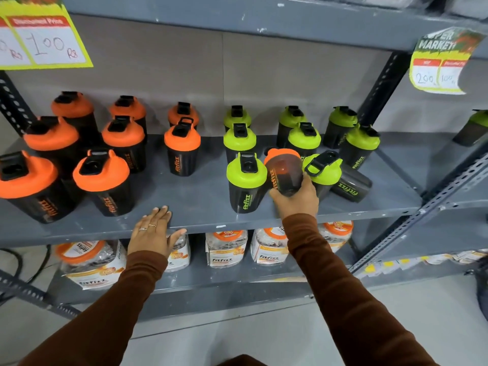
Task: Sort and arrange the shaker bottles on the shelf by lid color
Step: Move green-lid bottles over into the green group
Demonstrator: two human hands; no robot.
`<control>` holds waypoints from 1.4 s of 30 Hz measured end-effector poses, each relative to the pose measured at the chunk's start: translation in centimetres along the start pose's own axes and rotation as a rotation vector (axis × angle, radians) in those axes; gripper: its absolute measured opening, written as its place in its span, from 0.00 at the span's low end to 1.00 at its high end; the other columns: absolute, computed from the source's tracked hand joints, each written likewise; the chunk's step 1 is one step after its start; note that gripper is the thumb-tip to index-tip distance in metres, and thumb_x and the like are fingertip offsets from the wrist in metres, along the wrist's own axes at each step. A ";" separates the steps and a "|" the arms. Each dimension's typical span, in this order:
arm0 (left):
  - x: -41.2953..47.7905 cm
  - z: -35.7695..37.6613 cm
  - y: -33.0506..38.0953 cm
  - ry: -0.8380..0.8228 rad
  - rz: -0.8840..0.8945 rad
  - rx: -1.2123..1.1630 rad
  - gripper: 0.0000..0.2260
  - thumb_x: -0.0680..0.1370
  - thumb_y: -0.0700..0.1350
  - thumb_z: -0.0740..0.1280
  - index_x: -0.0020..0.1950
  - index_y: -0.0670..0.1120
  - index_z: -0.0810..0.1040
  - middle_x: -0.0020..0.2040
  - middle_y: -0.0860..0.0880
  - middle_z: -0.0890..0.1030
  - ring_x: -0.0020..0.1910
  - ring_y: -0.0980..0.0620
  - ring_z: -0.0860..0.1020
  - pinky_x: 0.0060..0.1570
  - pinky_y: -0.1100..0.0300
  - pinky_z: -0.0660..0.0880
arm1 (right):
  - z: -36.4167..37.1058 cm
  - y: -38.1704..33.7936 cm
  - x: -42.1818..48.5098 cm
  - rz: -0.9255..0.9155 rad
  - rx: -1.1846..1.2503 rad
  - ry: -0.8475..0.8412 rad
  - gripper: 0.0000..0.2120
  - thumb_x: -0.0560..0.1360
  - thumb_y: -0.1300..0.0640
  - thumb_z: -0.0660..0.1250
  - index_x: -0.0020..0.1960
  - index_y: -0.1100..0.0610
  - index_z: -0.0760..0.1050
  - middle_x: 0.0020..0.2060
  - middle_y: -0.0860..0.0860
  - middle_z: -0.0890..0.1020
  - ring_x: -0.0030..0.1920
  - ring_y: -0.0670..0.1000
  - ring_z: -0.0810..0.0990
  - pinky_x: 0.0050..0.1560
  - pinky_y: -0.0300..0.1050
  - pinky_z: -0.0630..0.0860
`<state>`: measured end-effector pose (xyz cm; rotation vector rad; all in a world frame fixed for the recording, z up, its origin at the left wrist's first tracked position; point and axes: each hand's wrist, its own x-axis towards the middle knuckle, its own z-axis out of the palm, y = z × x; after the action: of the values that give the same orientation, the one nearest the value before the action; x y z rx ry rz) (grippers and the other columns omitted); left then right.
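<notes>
Black shaker bottles stand on a grey metal shelf (pixel 200 199). Several with orange lids (pixel 182 140) fill the left half, several with green lids (pixel 247 171) the right half. My right hand (pixel 295 199) is shut on an orange-lid bottle (pixel 284 173), tipped away from me among the green ones, its base toward the camera. Just right of it, a green-lid bottle (pixel 343 180) lies on its side. My left hand (pixel 154 231) rests flat on the shelf's front edge, fingers apart, holding nothing.
A lower shelf holds clear jars with orange lids (pixel 225 247). Yellow price signs hang at upper left (pixel 39 35) and upper right (pixel 441 62). A perforated upright post (pixel 380 93) bounds the shelf at the right; another green-lid bottle (pixel 472 128) stands beyond it.
</notes>
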<state>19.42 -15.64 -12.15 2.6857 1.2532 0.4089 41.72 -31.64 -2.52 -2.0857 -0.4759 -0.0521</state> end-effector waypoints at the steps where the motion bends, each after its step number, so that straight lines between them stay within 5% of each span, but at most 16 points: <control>1: 0.0 0.0 0.0 0.003 0.005 -0.007 0.26 0.75 0.55 0.61 0.67 0.40 0.66 0.70 0.43 0.67 0.71 0.45 0.62 0.70 0.50 0.54 | -0.1 -0.3 0.0 0.026 0.038 0.020 0.34 0.62 0.53 0.74 0.64 0.59 0.66 0.59 0.59 0.75 0.57 0.60 0.74 0.59 0.51 0.70; 5: -0.1 -0.2 -0.1 0.013 0.022 -0.029 0.25 0.75 0.53 0.62 0.66 0.40 0.66 0.70 0.42 0.66 0.71 0.45 0.62 0.70 0.50 0.54 | -0.3 -1.2 -0.3 0.184 0.264 0.082 0.27 0.62 0.53 0.74 0.59 0.55 0.71 0.45 0.52 0.77 0.39 0.49 0.73 0.44 0.36 0.68; 7: -0.1 -0.2 -0.2 0.005 0.024 -0.032 0.26 0.75 0.54 0.61 0.67 0.41 0.65 0.71 0.43 0.65 0.71 0.46 0.61 0.70 0.51 0.53 | -0.3 -1.6 -0.6 0.280 0.457 0.103 0.26 0.61 0.53 0.74 0.57 0.55 0.72 0.43 0.50 0.75 0.37 0.46 0.74 0.38 0.33 0.68; 12: 0.0 0.1 -0.5 0.000 0.033 -0.034 0.26 0.75 0.55 0.60 0.68 0.41 0.64 0.71 0.43 0.64 0.71 0.46 0.60 0.71 0.51 0.52 | -0.2 -3.4 -1.1 0.354 0.929 0.118 0.25 0.56 0.54 0.69 0.51 0.58 0.71 0.44 0.54 0.77 0.45 0.55 0.77 0.48 0.52 0.76; 16: 0.1 0.2 -0.7 0.001 0.044 -0.029 0.26 0.75 0.55 0.59 0.68 0.42 0.64 0.72 0.44 0.64 0.72 0.47 0.60 0.71 0.52 0.52 | -0.1 -5.7 -1.7 0.275 1.290 -0.024 0.20 0.64 0.63 0.67 0.55 0.60 0.68 0.44 0.55 0.77 0.42 0.53 0.78 0.43 0.48 0.77; 19: 0.1 0.2 -1.0 -0.007 0.060 -0.022 0.25 0.76 0.55 0.58 0.68 0.43 0.63 0.72 0.45 0.63 0.72 0.47 0.59 0.71 0.53 0.52 | 0.3 -7.4 -2.2 0.336 1.586 -0.195 0.15 0.71 0.67 0.60 0.58 0.64 0.69 0.52 0.60 0.76 0.52 0.58 0.76 0.58 0.53 0.72; 21: 0.0 0.0 -1.2 0.012 0.085 -0.028 0.24 0.77 0.55 0.56 0.68 0.42 0.65 0.71 0.44 0.65 0.71 0.46 0.61 0.70 0.52 0.54 | 0.6 -8.2 -2.8 0.392 1.689 -0.345 0.12 0.69 0.61 0.62 0.52 0.58 0.73 0.50 0.57 0.78 0.53 0.56 0.76 0.62 0.52 0.67; 24: 0.2 -0.2 -1.9 -0.008 0.122 -0.019 0.24 0.77 0.55 0.56 0.68 0.43 0.65 0.71 0.45 0.65 0.71 0.47 0.62 0.69 0.53 0.56 | 1.6 -9.2 -3.9 0.410 1.561 -0.540 0.13 0.63 0.51 0.63 0.48 0.50 0.74 0.46 0.50 0.80 0.47 0.51 0.76 0.48 0.46 0.66; 28: 1.1 -0.3 -3.0 -0.079 0.185 0.069 0.25 0.77 0.58 0.53 0.70 0.47 0.60 0.73 0.49 0.62 0.72 0.51 0.59 0.69 0.56 0.55 | 3.6 -11.1 -4.4 0.334 1.443 -0.561 0.10 0.62 0.60 0.67 0.43 0.52 0.73 0.40 0.50 0.79 0.39 0.49 0.79 0.36 0.42 0.70; 33: 1.0 -0.5 -3.0 -0.066 0.191 0.005 0.24 0.76 0.55 0.58 0.69 0.45 0.63 0.72 0.47 0.64 0.71 0.49 0.61 0.68 0.54 0.58 | 6.9 -11.7 -4.4 0.045 1.027 -0.675 0.19 0.63 0.73 0.71 0.50 0.61 0.74 0.40 0.53 0.82 0.44 0.53 0.80 0.52 0.50 0.78; 37: 0.9 -0.5 -3.0 -0.082 0.180 0.013 0.24 0.77 0.55 0.56 0.70 0.47 0.60 0.73 0.49 0.61 0.72 0.51 0.58 0.69 0.56 0.55 | 10.8 -10.7 -4.8 -0.063 0.391 -0.552 0.38 0.52 0.62 0.81 0.58 0.61 0.70 0.55 0.57 0.80 0.55 0.54 0.78 0.57 0.45 0.74; 42: 0.6 -0.8 -2.6 0.019 0.222 -0.027 0.21 0.72 0.48 0.67 0.62 0.40 0.72 0.64 0.41 0.73 0.63 0.40 0.72 0.62 0.45 0.67 | 14.4 -7.9 -4.8 -0.026 0.059 -0.540 0.39 0.53 0.56 0.81 0.57 0.60 0.65 0.58 0.58 0.78 0.58 0.56 0.76 0.56 0.43 0.71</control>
<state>17.63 -13.52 -11.91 2.8136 0.9485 0.4759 32.28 -17.52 -4.91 -2.0227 -0.8158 0.5154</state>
